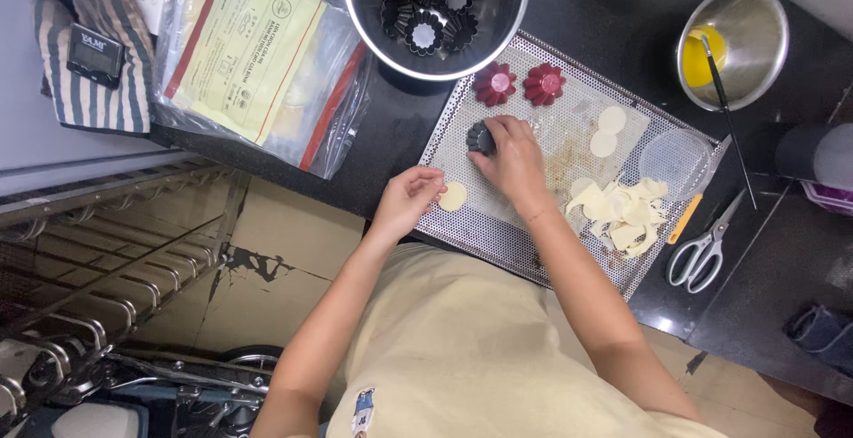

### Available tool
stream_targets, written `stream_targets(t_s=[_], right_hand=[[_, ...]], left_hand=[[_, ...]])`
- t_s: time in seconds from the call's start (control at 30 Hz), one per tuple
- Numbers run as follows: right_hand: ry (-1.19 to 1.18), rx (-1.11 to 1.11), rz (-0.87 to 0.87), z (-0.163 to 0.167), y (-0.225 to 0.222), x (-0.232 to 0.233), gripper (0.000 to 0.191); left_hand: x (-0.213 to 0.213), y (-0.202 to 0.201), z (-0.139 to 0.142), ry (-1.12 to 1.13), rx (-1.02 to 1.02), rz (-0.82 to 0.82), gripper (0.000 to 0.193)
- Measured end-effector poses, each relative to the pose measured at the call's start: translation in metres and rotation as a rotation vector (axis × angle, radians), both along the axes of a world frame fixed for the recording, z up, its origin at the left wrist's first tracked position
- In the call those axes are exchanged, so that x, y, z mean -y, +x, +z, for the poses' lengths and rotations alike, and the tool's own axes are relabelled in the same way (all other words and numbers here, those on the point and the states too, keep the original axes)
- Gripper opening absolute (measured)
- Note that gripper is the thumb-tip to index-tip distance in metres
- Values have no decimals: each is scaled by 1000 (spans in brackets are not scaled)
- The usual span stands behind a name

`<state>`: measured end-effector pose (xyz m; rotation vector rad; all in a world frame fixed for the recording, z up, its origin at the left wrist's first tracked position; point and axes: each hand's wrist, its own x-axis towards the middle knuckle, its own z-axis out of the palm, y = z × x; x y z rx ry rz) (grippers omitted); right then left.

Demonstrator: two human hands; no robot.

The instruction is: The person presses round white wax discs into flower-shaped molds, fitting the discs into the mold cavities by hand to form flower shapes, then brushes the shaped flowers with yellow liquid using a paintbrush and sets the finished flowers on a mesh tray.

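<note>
Right hand point(514, 158) curled over a small dark fluted metal tart mould point(481, 138), fingers bent and gripping its side, the mould sitting on the perforated metal baking tray point(498, 229) near its left edge. Left hand point(410, 198) at the tray's near-left corner, fingertips pinched on the rim of a thin pale round of dough point(454, 196) lying flat on the tray — probably held there ready for the mould steadied just beyond it.

Farther up the tray, two dark-red fluted moulds point(519, 83) side by side. Toward the right, two more pale dough rounds point(607, 131), touching, then a heap of pale dough trimmings point(622, 210) and a clear round plastic lid point(674, 155) — offcuts apparently kept apart from the usable rounds.

Beyond the tray, a large steel mixing bowl point(498, 34) holding several empty black fluted moulds, close within reach. At the far right, a smaller steel bowl with yellow liquid point(733, 34) and a thin brush leaning in it. Scissors with white handles point(706, 247) off the tray's right edge.

All of it on a black stone counter point(622, 38). On the left, a clear zip bag with a yellow paper sheet point(258, 56), a striped oven mitt point(98, 74) with a small black digital timer on top. Below the counter, wire racks point(107, 269) and worn tiled floor.
</note>
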<state>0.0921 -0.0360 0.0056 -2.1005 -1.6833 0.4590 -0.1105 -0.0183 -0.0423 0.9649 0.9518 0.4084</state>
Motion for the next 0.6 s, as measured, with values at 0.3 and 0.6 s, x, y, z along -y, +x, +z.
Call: stream_targets(t_s=[0.3,0.6], right_hand=[[280,-143,111,-6,3,10,58],[163,-1028,58,39,24,62,28]], left_hand=[[-33,66,16,502,-195,-89,42],[-41,46,60,529,372,-384,29]])
